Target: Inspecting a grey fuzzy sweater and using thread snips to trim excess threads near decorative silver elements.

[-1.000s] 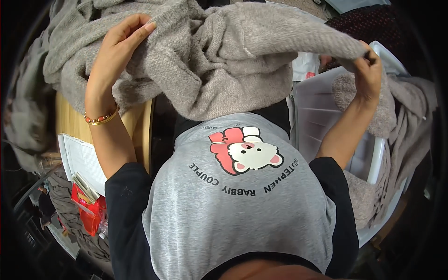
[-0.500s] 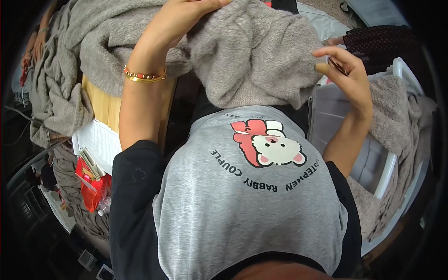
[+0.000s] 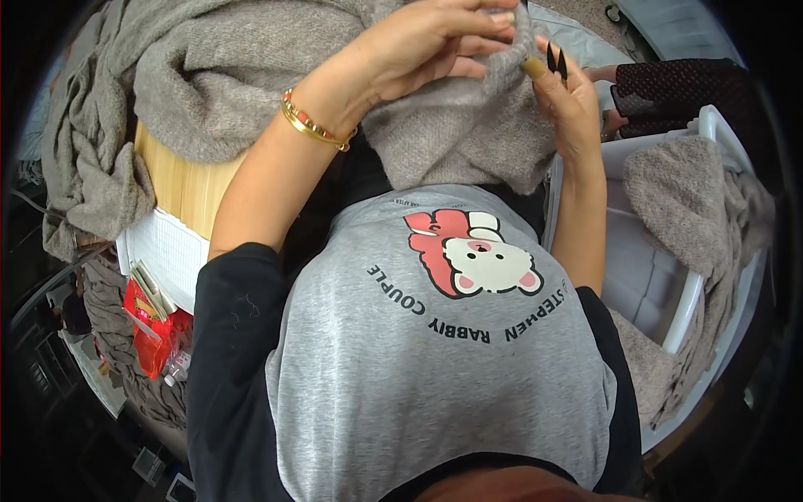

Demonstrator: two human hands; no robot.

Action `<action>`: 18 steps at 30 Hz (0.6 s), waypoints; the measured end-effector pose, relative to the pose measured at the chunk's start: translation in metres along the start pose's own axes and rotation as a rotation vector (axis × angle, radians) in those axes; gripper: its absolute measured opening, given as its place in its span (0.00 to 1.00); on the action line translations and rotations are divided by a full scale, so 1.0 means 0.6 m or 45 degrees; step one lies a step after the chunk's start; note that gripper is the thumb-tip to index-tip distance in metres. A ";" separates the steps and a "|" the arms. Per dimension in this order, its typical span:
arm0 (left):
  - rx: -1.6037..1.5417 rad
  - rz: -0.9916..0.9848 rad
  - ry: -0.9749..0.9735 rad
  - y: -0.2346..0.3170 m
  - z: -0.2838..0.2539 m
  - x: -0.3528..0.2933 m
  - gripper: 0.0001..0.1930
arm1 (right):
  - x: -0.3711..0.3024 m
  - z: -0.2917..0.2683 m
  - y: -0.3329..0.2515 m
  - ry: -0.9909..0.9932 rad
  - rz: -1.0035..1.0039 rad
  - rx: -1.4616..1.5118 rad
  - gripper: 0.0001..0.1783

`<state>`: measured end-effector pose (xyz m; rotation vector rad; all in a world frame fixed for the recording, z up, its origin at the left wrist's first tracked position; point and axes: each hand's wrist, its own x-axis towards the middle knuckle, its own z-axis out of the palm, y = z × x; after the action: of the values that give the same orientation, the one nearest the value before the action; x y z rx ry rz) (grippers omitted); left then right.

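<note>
A fuzzy grey-brown knit garment point(image 3: 456, 134) is bunched up over my lap at the top of the view. My left hand point(image 3: 435, 46), with gold and orange bracelets at its wrist, pinches a raised fold of the knit. Just across that fold is my right hand point(image 3: 573, 105), its yellowish-covered thumb against the knit. Dark, pointed thread snips point(image 3: 557, 62) stick up from my right hand, blades slightly apart. The garment hides some of the right fingertips.
More grey knit point(image 3: 226, 79) is heaped over a wooden tabletop point(image 3: 171, 171) on the left. Below it lie white sheets point(image 3: 171, 247) and a red packet point(image 3: 150, 335). At right stands a white plastic crate point(image 3: 644, 276) with knit pieces. Another person's hand point(image 3: 611, 121) shows beyond.
My right hand has moved left and up to the knit with the snips. My left hand has moved right, lifting a fold of the garment between both hands.
</note>
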<state>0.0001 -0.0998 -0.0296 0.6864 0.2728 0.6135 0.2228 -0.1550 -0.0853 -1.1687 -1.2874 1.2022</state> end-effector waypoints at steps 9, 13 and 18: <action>0.893 0.243 0.363 0.062 -0.040 0.025 0.17 | -0.051 0.086 0.014 -0.619 0.133 0.011 0.24; 1.972 0.117 0.451 0.065 -0.106 0.125 0.22 | -0.052 0.070 -0.002 -0.673 0.127 -0.024 0.22; 2.700 -0.313 0.742 0.054 -0.229 0.213 0.20 | -0.001 -0.025 0.024 0.288 0.004 -0.024 0.17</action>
<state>0.0284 0.0675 -0.1157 2.4219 1.6237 0.0275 0.2381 -0.1540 -0.0995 -1.2817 -1.1289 1.0295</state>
